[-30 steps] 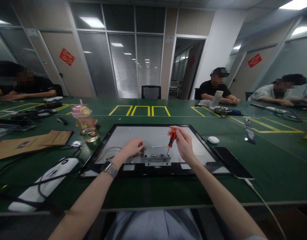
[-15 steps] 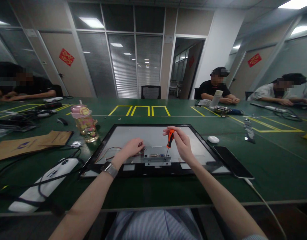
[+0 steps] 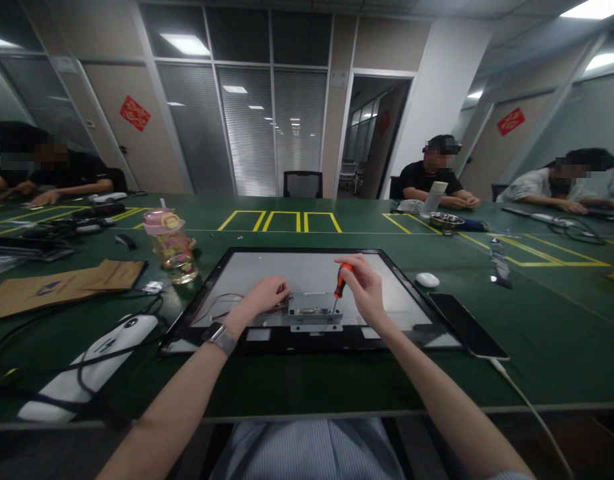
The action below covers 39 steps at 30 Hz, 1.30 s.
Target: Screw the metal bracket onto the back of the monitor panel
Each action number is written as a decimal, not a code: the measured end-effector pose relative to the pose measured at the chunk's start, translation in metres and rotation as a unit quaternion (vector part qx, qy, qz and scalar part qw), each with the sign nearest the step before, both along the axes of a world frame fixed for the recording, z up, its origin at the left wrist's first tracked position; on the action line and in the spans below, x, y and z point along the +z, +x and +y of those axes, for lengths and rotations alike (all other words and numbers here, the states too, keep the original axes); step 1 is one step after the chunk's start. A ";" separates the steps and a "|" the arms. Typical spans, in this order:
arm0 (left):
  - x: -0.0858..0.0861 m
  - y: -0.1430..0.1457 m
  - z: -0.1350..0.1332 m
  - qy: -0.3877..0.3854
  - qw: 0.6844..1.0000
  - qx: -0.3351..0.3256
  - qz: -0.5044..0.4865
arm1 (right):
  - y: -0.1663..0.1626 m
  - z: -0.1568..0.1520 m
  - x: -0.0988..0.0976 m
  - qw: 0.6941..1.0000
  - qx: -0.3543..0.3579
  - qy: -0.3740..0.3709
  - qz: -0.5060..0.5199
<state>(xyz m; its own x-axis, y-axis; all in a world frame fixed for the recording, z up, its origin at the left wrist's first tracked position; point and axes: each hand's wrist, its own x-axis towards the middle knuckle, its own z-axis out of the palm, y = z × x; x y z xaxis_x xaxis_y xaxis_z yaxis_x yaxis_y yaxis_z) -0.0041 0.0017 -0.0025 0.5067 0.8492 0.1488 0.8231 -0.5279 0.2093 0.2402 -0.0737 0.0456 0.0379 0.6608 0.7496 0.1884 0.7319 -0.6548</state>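
A monitor panel (image 3: 307, 270) lies back-side up on the green table, black frame around a grey metal plate. Near its front edge sits a small metal connector bracket (image 3: 315, 315). My right hand (image 3: 364, 287) is closed round an orange-and-black screwdriver (image 3: 339, 283), held almost upright with its tip down at the bracket's right end. My left hand (image 3: 264, 297), a watch on its wrist, rests with curled fingers on the panel against the bracket's left end, beside thin red wires (image 3: 219, 303).
A black phone (image 3: 467, 325) with a white cable and a white mouse (image 3: 427, 279) lie right of the panel. A pink-lidded bottle (image 3: 171, 245), brown envelopes (image 3: 61, 283) and a white device (image 3: 89, 370) with black cables lie left. Three people sit at the far side.
My right hand has turned the screwdriver a little, its handle shifting slightly while the tip stays at the bracket. The left hand has not moved.
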 end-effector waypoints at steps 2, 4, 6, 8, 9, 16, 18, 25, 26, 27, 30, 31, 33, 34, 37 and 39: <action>0.001 0.000 -0.001 -0.001 1.000 -0.001 0.000 | 0.000 -0.003 0.001 1.000 0.022 -0.004 0.006; 0.001 0.000 -0.001 -0.002 1.000 -0.001 0.000 | -0.001 -0.004 0.001 0.999 0.040 -0.011 0.016; 0.001 0.000 -0.001 -0.002 1.000 0.000 0.000 | -0.001 -0.003 0.000 0.999 0.033 -0.016 0.012; 0.001 0.000 -0.001 -0.001 1.000 0.001 -0.001 | -0.001 -0.001 -0.001 1.000 0.006 -0.004 0.002; 0.001 0.000 0.000 -0.002 1.000 0.000 -0.001 | -0.001 0.000 -0.001 1.000 -0.009 0.007 -0.003; 0.000 0.000 0.001 -0.003 1.000 -0.001 -0.002 | 0.000 -0.003 0.000 1.000 0.025 -0.006 -0.002; 0.000 -0.001 0.001 -0.005 1.000 -0.001 -0.003 | 0.000 -0.005 -0.001 0.999 0.047 -0.015 0.013; -0.001 0.000 0.001 -0.003 1.000 -0.001 -0.006 | -0.002 0.002 -0.003 1.000 -0.007 0.008 0.002; -0.002 0.000 0.001 -0.003 1.000 -0.001 -0.006 | -0.002 0.003 -0.002 1.000 -0.014 0.012 0.003; -0.002 -0.001 0.001 -0.003 1.000 -0.001 -0.005 | -0.002 0.003 -0.002 1.000 -0.018 0.012 0.006; -0.002 -0.001 0.001 -0.004 1.000 0.000 -0.003 | -0.002 0.002 0.002 0.999 -0.025 0.014 0.015; -0.001 -0.001 0.001 -0.005 1.000 -0.001 -0.002 | -0.003 0.001 0.003 0.999 -0.026 0.015 0.018; 0.000 0.000 0.000 -0.005 1.000 0.000 0.000 | -0.003 -0.001 0.004 0.999 -0.024 0.008 0.025; 0.001 0.000 0.000 -0.005 1.000 0.000 0.000 | -0.004 -0.001 0.003 0.999 -0.017 -0.003 0.032; 0.003 0.001 -0.002 -0.006 1.000 0.001 0.001 | -0.005 -0.002 0.000 0.996 0.033 -0.048 0.062; 0.003 0.001 -0.003 -0.007 1.000 0.001 0.000 | -0.006 -0.001 -0.004 0.991 0.074 -0.064 0.088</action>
<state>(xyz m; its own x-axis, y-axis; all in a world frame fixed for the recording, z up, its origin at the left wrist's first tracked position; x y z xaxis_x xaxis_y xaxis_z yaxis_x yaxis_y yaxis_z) -0.0032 -0.0011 0.0006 0.5047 0.8523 0.1374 0.8244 -0.5230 0.2163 0.2340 -0.0746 0.0421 0.0566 0.7582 0.6495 -0.0409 0.6518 -0.7573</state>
